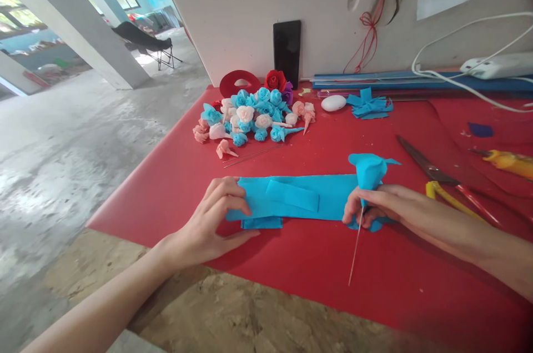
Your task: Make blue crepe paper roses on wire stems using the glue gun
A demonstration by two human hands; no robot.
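Grip partly hidden: right hand (pixel 385 203) on blue flower (pixel 370 171)

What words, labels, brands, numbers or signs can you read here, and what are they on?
None can be read.
White strip on the wall: no letters can be made out.
Power strip: any markings are too small and blurred.
Dark phone: no readable lettering.
Blue paper flower in the right hand: no lettering visible.
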